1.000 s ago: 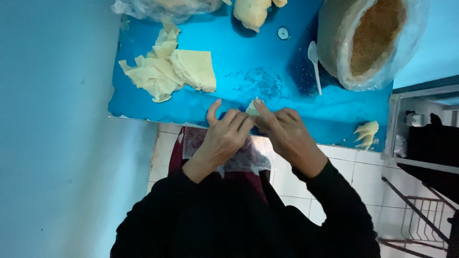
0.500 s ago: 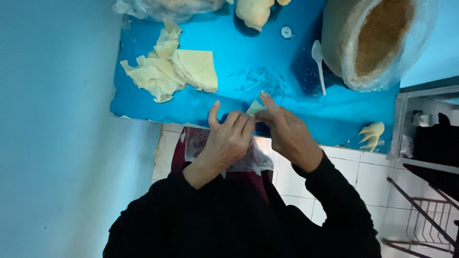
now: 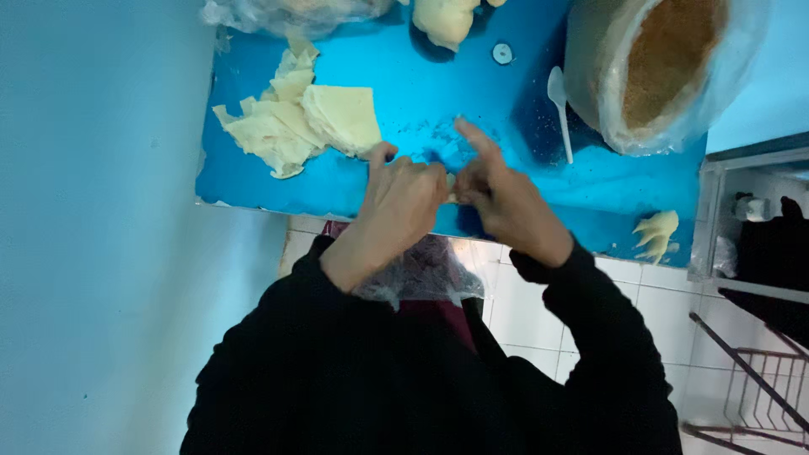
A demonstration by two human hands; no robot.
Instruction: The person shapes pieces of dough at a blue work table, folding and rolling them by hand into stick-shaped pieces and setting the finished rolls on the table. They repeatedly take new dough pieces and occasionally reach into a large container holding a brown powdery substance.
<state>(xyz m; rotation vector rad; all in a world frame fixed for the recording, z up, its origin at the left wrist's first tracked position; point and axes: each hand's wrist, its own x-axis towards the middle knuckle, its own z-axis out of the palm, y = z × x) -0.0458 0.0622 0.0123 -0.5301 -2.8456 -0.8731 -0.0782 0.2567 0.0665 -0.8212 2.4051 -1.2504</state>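
Note:
My left hand and my right hand meet over the near edge of the blue table. Between their fingertips they pinch a small pale piece of dough wrapper, mostly hidden by the fingers. My right index finger sticks up and away from the rest. A stack of thin pale dough sheets lies on the table to the left of my left hand. Both arms are in black sleeves.
A big bowl wrapped in plastic with brown crumbly filling stands at the far right, a white plastic spoon beside it. A dough lump and plastic bag lie at the back. A folded piece sits near the right edge.
Both hands have drawn closer together and closed around the small wrapper, which showed more plainly before. The right index finger has lifted.

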